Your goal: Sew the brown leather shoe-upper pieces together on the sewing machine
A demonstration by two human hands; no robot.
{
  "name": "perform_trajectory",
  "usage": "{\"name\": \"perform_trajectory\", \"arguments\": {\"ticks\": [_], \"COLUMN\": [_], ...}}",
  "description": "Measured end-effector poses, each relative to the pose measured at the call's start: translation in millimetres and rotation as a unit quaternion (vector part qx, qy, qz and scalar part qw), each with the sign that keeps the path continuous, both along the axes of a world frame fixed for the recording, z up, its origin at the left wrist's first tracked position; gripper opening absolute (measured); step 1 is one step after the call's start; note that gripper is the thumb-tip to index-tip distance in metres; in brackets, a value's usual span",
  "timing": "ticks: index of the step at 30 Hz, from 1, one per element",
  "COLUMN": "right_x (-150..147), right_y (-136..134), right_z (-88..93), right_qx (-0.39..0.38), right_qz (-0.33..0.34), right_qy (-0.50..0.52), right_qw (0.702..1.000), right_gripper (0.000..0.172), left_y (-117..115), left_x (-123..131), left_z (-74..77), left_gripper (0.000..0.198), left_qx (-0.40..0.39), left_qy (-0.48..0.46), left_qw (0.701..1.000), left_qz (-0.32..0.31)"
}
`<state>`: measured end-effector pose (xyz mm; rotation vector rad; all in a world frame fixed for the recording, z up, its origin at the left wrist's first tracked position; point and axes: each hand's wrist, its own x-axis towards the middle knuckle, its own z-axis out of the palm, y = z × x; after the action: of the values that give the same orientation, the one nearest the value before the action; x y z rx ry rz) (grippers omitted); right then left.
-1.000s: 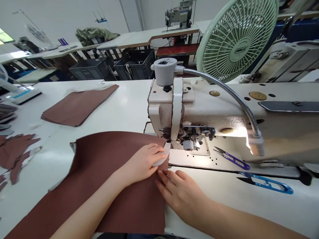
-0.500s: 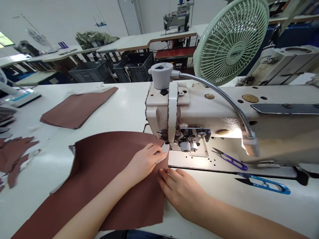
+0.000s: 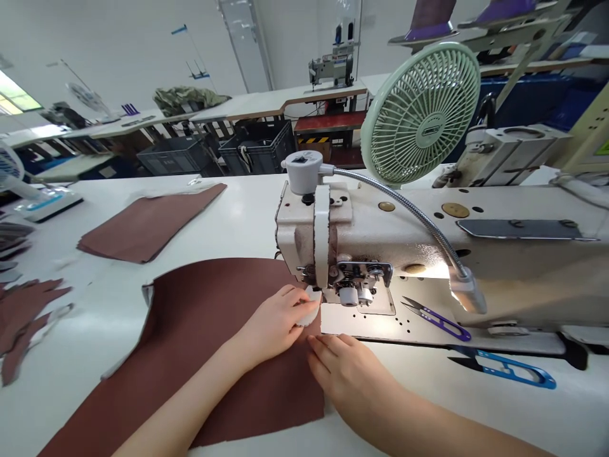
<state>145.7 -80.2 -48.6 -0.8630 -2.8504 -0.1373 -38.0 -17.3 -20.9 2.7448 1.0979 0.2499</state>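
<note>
A large brown fabric piece lies on the white table, its right edge by the needle area of a sewing machine. My left hand rests on it, fingers closed on a small white piece just in front of the presser area. The needle itself is hidden behind the machine head. Lower down, my right hand has its fingers together at the right edge of the brown fabric, thumb out of sight. A pale underside shows where the fabric's left edge curls up.
Purple thread snips lie on the machine bed, blue snips beside it. A lamp lights the bed. Behind stands a green fan. Stacked brown pieces and scraps lie to the left.
The view has tilted up slightly. The fabric's lower right corner has swung a little to the right. The white piece has shifted under my left fingers and shows a smoother face.
</note>
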Motion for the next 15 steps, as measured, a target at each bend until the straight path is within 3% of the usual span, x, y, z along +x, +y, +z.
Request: {"name": "perform_trajectory", "arguments": {"ticks": [4, 10, 15], "right_x": [-1.7, -3.5, 0.6], "right_y": [0.3, 0.4, 0.4], "right_z": [0.1, 1.1, 2.2], "right_qx": [-0.011, -0.005, -0.007], "right_qz": [-0.002, -0.006, 0.000], "right_qy": [-0.051, -0.056, -0.022], "right_qw": [0.999, 0.998, 1.000], "right_gripper": [0.028, 0.027, 0.029], "left_y": [4.6, 10.7, 14.2], "left_x": [-11.1, -6.0, -0.9], "left_z": [-0.1, -16.5, -15.4], "left_gripper": [0.035, 0.032, 0.032], "left_qx": [0.018, 0.083, 0.089], "left_qy": [-0.055, -0.061, -0.019], "left_qw": [0.998, 0.995, 0.996], "left_qz": [-0.036, -0.017, 0.015]}}
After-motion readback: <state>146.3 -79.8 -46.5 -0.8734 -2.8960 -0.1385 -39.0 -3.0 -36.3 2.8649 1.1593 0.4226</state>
